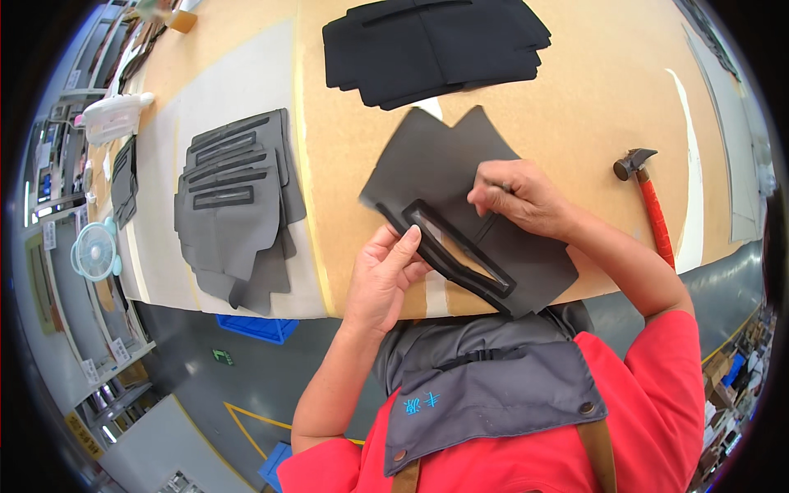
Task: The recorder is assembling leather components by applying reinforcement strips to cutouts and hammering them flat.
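as the left hand (385,264) pinches the dark grey sheet panel (427,156), its long black-rimmed slot (463,241) slants down rightward; right hand (519,197), beyond it, grips a slim dark tool (505,188).

The left forearm (333,382) rises steeply from its bent elbow to the left hand (390,267), whose thumb (408,244) lies straight on top, pointing up and rightward, pressed in a pinch over bent fingers. The right forearm (629,263) slants inward and away from the body; the right hand (526,197) sits farther out, knuckles up, fingers curled into a tight grip. The hands are apart.
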### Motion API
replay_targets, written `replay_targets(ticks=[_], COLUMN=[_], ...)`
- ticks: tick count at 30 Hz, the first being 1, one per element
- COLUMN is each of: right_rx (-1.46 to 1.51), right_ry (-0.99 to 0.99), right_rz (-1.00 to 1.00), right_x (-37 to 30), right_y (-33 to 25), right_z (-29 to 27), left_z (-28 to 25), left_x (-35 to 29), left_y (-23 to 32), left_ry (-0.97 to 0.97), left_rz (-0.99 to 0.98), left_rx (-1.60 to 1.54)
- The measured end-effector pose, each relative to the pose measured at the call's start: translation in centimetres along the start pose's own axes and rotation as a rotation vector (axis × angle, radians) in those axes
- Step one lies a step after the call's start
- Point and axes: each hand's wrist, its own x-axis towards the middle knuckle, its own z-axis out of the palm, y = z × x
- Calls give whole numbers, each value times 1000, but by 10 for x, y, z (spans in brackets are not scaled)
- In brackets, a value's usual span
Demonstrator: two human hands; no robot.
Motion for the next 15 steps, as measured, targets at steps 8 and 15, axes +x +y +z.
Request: replay_targets(ticks=[8, 15], right_rx=[40, 299], right_ry=[107, 142], right_rz=[205, 442], right_x=[-41, -52], right_y=[-45, -46], right_z=[23, 42], left_z=[8, 11], left_x=[-8, -15], left_y=[-11, -15], left_ry=[-10, -39], left_rz=[72, 140], left_rx=[-1, 100])
